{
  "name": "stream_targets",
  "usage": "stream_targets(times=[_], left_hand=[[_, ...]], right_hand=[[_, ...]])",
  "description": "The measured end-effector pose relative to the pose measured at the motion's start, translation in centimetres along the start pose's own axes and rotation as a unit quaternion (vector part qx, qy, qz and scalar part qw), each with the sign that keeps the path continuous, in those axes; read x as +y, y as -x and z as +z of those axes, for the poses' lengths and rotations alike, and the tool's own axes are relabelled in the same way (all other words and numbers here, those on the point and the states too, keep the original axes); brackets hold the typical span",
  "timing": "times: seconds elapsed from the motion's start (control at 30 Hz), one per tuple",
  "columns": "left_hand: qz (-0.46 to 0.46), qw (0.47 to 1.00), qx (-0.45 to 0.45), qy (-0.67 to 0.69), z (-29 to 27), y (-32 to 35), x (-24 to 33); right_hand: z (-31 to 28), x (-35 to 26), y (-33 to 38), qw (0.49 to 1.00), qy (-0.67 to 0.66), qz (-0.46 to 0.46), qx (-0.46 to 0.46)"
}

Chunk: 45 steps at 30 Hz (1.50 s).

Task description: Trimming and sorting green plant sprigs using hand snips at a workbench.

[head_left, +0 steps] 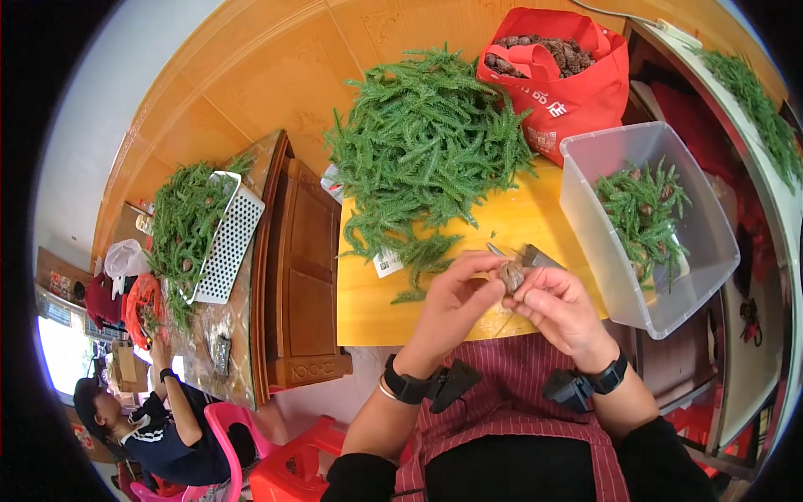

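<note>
My left hand (456, 297) and my right hand (560, 305) meet over the near edge of a small yellow table (368, 309). Together they pinch a small brown pine cone (511, 274) between the fingertips. A grey metal tool (535, 255), seemingly scissors or pliers, lies on the table just behind my right hand. A big heap of green fir-like sprigs (427, 151) covers the far half of the table. Both wrists wear black bands with clipped-on devices.
A clear plastic bin (619, 276) with sprigs and cones stands at the right. A red bag (569, 75) of pine cones sits behind it. At the left, another person (159, 427) sits on a pink chair at a table with a white basket (226, 243) of greenery.
</note>
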State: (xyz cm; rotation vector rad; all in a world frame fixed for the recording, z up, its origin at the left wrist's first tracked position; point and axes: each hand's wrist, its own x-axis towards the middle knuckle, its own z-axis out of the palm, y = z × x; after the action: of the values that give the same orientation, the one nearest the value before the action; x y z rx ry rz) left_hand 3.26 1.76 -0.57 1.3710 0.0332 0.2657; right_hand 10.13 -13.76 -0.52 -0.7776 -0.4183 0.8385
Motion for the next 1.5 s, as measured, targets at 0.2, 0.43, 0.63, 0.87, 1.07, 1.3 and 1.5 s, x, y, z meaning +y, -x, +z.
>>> stream_targets(times=[0.2,0.43,0.63,0.87,1.07,1.3,1.5], left_hand=[[0.055,0.995,-0.049,0.073,0.5,-0.1,0.1],[0.027,0.997,0.053,0.039,1.1,0.4,0.9],[0.046,0.996,0.006,0.083,1.5,0.5,0.4],[-0.001,0.994,-0.003,0.106,1.6,0.7,0.5],[0.021,0.992,0.003,0.126,1.9,0.6,0.2],[0.028,0.994,-0.009,0.107,2.0,0.8,-0.1],[0.043,0.989,-0.01,0.141,1.9,0.6,-0.1]], right_hand=[[0.0,-0.5,0.3,1.0,0.013,-0.008,-0.024],[-0.5,-1.0,0.0,0.995,0.027,-0.077,0.061],[0.6,-0.8,-0.4,0.991,0.056,-0.099,0.066],[0.4,0.4,-0.7,0.992,0.013,-0.108,0.07],[0.1,1.2,-0.7,0.99,0.021,-0.114,0.08],[0.0,1.6,-0.6,0.985,-0.16,-0.067,0.027],[0.3,1.8,-0.8,0.989,-0.091,-0.103,0.051]])
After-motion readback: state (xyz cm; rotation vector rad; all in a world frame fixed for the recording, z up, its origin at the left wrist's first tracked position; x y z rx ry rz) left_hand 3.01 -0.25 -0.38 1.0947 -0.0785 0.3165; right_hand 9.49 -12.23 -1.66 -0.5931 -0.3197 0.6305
